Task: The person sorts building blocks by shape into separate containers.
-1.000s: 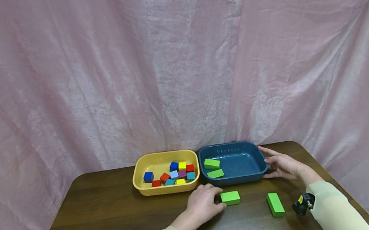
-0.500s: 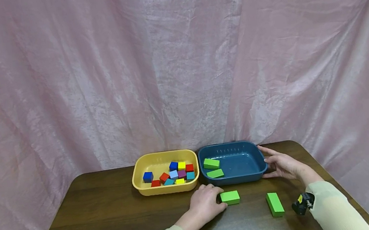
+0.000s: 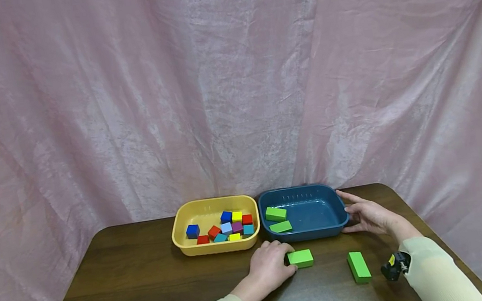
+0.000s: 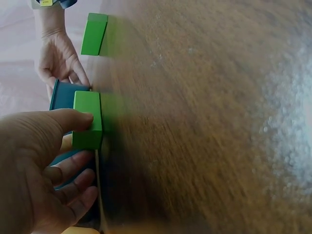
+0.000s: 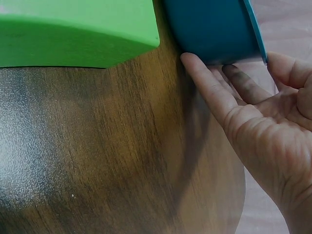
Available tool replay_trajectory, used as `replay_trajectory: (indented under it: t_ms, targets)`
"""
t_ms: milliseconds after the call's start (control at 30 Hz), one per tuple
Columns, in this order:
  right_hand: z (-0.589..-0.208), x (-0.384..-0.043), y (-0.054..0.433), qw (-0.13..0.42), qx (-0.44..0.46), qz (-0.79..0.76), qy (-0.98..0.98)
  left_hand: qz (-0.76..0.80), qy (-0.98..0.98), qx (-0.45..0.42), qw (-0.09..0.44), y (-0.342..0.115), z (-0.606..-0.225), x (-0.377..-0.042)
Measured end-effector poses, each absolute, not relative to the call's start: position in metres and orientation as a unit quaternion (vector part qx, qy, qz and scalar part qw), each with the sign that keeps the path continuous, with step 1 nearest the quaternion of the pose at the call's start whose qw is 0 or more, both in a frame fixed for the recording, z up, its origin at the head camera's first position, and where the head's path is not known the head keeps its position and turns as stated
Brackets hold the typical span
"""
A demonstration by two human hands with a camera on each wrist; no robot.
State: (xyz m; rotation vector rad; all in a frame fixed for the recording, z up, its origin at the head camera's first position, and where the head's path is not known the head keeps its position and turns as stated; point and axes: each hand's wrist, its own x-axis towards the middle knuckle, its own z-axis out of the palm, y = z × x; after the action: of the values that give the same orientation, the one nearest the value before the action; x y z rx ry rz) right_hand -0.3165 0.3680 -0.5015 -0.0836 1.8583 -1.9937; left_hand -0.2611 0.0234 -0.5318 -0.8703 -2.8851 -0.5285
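My left hand [image 3: 268,264] is at the left end of a green rectangular block [image 3: 300,259] lying on the table. In the left wrist view, the thumb lies on this block [image 4: 87,109] and the index finger passes behind it, pinching it; the other fingers spread loosely below. At the right end of the dark blue bin [image 3: 322,233], my right hand [image 3: 370,217] rests its extended fingertips against the outer wall. Inside that bin, at its left, are two more green blocks [image 3: 276,213]. Another green block [image 3: 359,267] lies on the table between the hands.
Beside the blue bin on its left stands a yellow bin [image 3: 185,248] holding several small cubes [image 3: 226,228] in red, blue, yellow, purple and teal. Both bins sit along the back of the dark wooden table [image 3: 140,288]. A pink curtain [image 3: 231,80] hangs behind.
My left hand has shifted slightly right, its thumb and index finger moving in against the end of the green block. My right hand has stayed at the blue bin.
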Motion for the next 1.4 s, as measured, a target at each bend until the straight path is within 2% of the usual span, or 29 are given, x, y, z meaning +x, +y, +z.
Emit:
replay_trajectory:
  t_ms: [1000, 1400]
  targets:
    - [-0.502, -0.315, 0.367, 0.210, -0.045, -0.707, 0.674, -0.223, -0.921, -0.317, 0.032, 0.027, -0.508, -0.244]
    - [-0.501, -0.316, 0.368, 0.207, -0.042, -0.709, 0.672, -0.237, -0.914, -0.321, 0.073, 0.025, -0.490, -0.245]
